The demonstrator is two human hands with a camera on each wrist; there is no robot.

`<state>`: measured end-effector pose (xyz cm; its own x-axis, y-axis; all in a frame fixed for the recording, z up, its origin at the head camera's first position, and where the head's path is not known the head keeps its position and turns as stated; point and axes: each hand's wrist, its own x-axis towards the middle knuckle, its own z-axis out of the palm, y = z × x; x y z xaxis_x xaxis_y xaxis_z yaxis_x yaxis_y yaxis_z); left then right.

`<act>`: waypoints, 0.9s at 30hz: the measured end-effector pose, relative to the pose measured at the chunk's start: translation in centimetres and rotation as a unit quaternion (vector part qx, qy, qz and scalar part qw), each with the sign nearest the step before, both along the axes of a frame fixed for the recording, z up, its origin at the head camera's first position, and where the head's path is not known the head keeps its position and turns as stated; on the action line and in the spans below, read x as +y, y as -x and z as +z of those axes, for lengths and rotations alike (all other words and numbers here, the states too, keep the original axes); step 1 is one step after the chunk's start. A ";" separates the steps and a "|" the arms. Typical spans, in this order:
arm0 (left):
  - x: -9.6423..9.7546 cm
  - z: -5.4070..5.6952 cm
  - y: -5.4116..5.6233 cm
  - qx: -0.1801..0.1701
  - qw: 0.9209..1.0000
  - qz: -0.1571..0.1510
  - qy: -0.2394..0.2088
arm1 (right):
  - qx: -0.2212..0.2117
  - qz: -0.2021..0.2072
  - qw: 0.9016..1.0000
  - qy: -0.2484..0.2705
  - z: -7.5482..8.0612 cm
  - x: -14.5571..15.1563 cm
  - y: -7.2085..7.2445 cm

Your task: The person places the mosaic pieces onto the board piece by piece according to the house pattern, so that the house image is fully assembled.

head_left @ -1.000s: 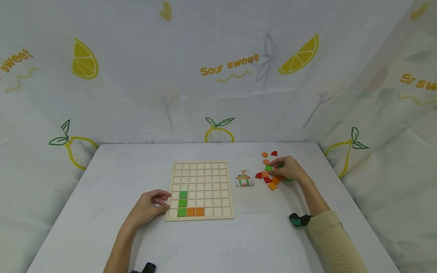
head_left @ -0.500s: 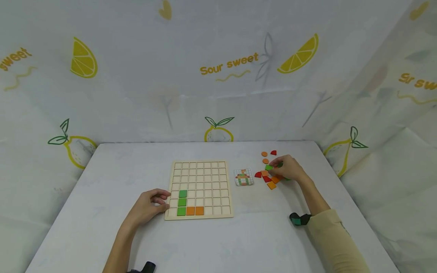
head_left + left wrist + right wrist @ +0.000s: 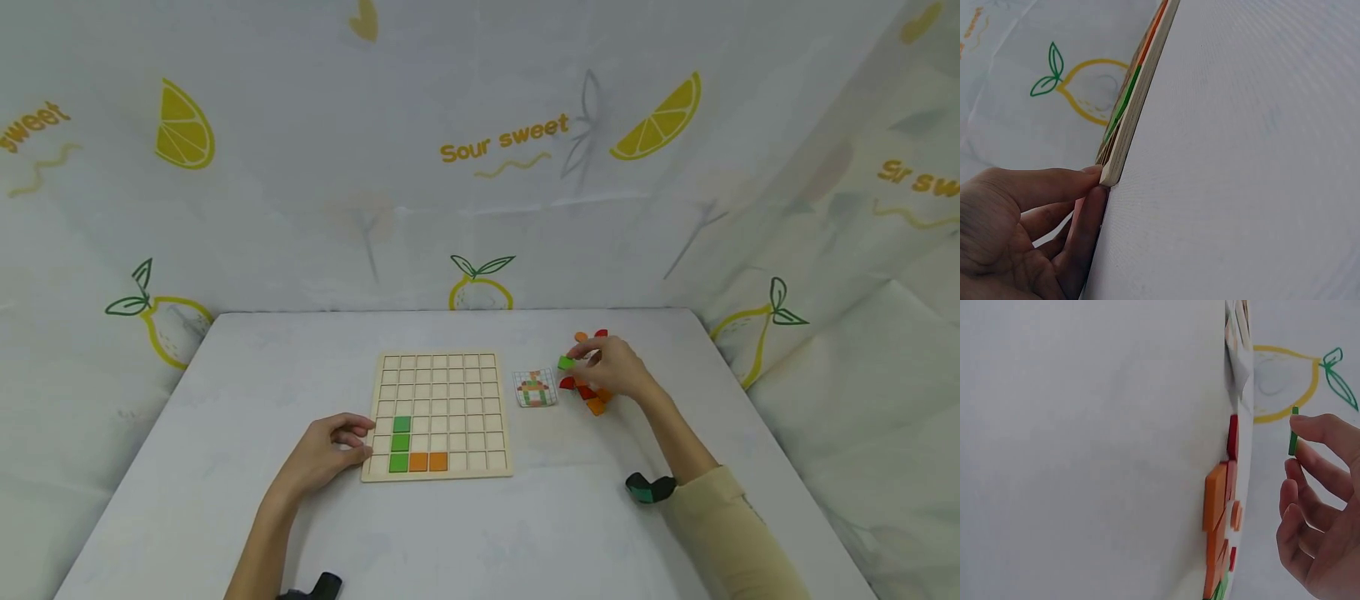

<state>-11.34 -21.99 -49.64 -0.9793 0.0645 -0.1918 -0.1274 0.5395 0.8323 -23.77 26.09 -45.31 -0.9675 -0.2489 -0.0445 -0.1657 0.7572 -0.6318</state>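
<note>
My left hand (image 3: 326,450) rests at the left edge of a wooden grid board (image 3: 480,417). In the left wrist view its thumb and a fingertip touch the board's corner (image 3: 1110,178). Green square tiles (image 3: 401,443) fill part of one column on the board, and two orange square tiles (image 3: 428,462) lie beside the lowest. My right hand (image 3: 615,367) pinches a green square tile (image 3: 1294,432) between thumb and finger, raised off the table in the right wrist view. Below it lies the pile of loose tiles (image 3: 596,405), partly hidden by the hand.
A small pattern card (image 3: 535,388) lies between the board and the loose tiles. Red and orange pieces, some round or quarter-round, make up the pile. A white cloth wall (image 3: 480,217) with lemon prints stands behind the table (image 3: 480,533).
The right hand has lifted a green tile from the pile and moved left toward the pattern card. My left hand stays at the board's edge.
</note>
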 end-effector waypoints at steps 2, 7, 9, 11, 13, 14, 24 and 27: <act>0.0 0.0 0.0 0.001 1.000 0.000 0.001 | 0.019 0.022 1.000 0.007 0.5 -1.1 -0.4; 0.0 0.0 0.1 0.005 1.000 -0.002 0.003 | 0.047 0.067 0.996 0.016 1.5 -3.7 -1.4; 0.1 0.0 0.1 0.006 1.000 -0.004 0.002 | 0.040 0.076 0.996 0.020 1.7 -4.6 -1.8; 0.1 0.0 0.1 0.007 1.000 -0.004 0.001 | 0.027 0.080 0.996 0.026 1.9 -5.5 -2.1; 0.1 0.0 0.2 0.007 1.000 -0.004 0.001 | 0.015 0.085 0.996 0.032 2.0 -6.4 -2.4; 0.1 0.0 0.2 0.006 1.000 -0.004 0.001 | 0.011 0.091 0.995 0.037 2.0 -6.9 -2.6; 0.0 -0.1 0.1 0.002 1.000 -0.001 0.002 | -0.013 0.149 0.989 0.019 1.2 -11.4 -3.9; -0.1 -0.1 0.0 0.002 1.000 0.000 0.003 | -0.017 0.162 0.987 0.010 0.6 -12.6 -4.1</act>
<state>-11.37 -22.06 -49.69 -0.9799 0.0640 -0.1891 -0.1246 0.5441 0.8297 -19.62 13.53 -44.72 -0.8354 -0.5453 -0.0684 -0.3743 0.6557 -0.6558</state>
